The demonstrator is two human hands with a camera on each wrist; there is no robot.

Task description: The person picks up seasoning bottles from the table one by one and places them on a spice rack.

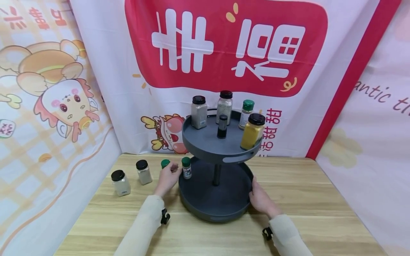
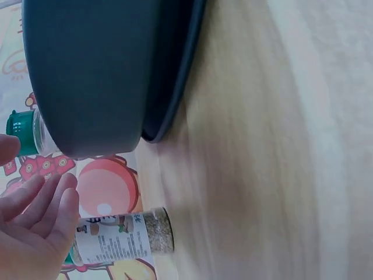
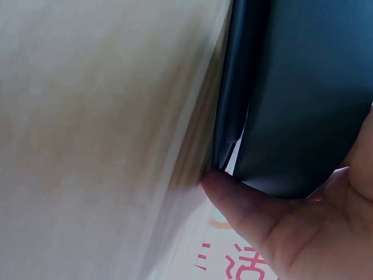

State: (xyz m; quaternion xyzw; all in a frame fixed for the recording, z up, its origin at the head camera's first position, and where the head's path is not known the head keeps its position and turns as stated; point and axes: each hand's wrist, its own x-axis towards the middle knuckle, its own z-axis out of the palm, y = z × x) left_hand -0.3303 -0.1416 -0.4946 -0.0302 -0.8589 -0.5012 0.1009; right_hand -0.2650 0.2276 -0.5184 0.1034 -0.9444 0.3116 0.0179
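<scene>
Fingers first: how did the left hand [image 1: 167,179] lie?

Loosely bent and clasping nothing that I could see, just left of the green-topped jar [image 1: 186,170], which stood inside the left edge of the lower tray [image 1: 208,201]. Its cap was right beside the thumb, though I couldn't tell whether the two touched

And that jar's long axis?

Upright, so it rose alongside the fingertips. The left hand was much the nearer; the right hand [image 1: 261,198] was across at the tray's right edge, its fingers curled round the wall in a grasp

What about the containers, starting from the left edge of the table [image 1: 320,199]?

Nearest that edge stood a black-capped jar [image 1: 121,186] of pale contents, then a similar pale jar [image 1: 145,175] slightly farther back. Next came a speckled jar [image 2: 125,236], also green-capped, on the table and partly hidden behind the left hand

And the upper tray [image 1: 205,137]?

From its left edge: a greyish jar [image 1: 199,115], a small vial [image 1: 222,129] with a dark lower half, a tall pale jar [image 1: 225,108] behind it, a green-lidded shaker [image 1: 245,118], and a yellow-filled jar [image 1: 251,137] by the front right edge
</scene>
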